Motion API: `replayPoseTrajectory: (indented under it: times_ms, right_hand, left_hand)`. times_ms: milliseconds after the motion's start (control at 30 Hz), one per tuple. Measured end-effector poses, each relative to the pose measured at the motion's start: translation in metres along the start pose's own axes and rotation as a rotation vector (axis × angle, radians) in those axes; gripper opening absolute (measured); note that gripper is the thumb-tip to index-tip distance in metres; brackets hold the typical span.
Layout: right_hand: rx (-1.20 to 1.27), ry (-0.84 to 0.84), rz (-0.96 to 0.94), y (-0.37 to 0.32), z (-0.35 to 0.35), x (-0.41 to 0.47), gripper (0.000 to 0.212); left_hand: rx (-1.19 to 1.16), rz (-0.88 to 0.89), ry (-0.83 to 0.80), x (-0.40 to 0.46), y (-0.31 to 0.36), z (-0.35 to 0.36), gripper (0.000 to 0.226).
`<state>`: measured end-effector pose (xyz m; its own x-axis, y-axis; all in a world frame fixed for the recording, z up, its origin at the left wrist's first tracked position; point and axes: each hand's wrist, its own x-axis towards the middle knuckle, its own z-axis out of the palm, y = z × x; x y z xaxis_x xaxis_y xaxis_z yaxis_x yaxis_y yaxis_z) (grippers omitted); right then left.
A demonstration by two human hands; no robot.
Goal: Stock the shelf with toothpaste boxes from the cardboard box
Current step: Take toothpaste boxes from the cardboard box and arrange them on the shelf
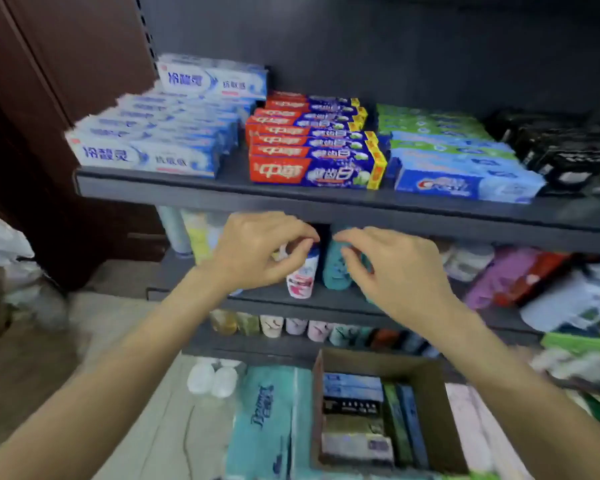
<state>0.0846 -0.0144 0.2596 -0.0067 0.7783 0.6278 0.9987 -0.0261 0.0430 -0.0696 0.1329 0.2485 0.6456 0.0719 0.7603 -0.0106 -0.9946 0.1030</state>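
Looks like you're a good way through this one. The top shelf already carries four rows of toothpaste boxes: a white-and-blue row on the left with roughly seven or eight boxes plus one more stacked on top at the back, a red-and-blue row of about seven, a green and light-blue row of maybe seven, and a black row at the far right that's too blurry to count.

What's left sits in the cardboard box down at the bottom, between your arms. I can make out around six or seven boxes in there, some flat, some on edge, so you've still got a few trips to go.

Both your hands are empty right now. Your left hand and right hand hang side by side just under the top shelf's front edge, fingers loosely curled, in front of the bottles on the shelf below. I'd say they aren't gripping those, though motion blur makes that hard to confirm.
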Motion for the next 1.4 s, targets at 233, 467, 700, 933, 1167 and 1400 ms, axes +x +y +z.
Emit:
replayPoseTrajectory:
  times_ms: [233,467,700,933,1167,1400]
  right_hand:
    - [0.064,-0.609,0.325,0.075,0.047,-0.208,0.016]
    - [0.233,-0.925,0.727,0.119,0.103,-0.342,0.024]
    - [0.248,-1.086,0.674,0.133,0.21,-0.384,0.036]
    - [0.209,-1.264,0.895,0.135,0.301,-0.42,0.073]
    - [0.102,-1.124,1.163,0.125,0.352,-0.43,0.075]
    - [0.03,-1.131,1.107,0.131,0.36,-0.438,0.086]
  left_hand:
    - [-0.251,-0.576,-0.736,-0.093,0.091,0.154,0.026]
    - [-0.311,-0.953,-0.904,-0.164,0.132,0.288,0.027]
    - [-0.032,-0.893,-1.109,-0.223,0.132,0.393,0.045]
    - [0.108,-0.66,-1.387,-0.276,0.119,0.439,0.084]
    - [0.142,-0.637,-1.31,-0.299,0.113,0.453,0.084]
    - [0.119,-0.635,-1.278,-0.3,0.109,0.454,0.085]
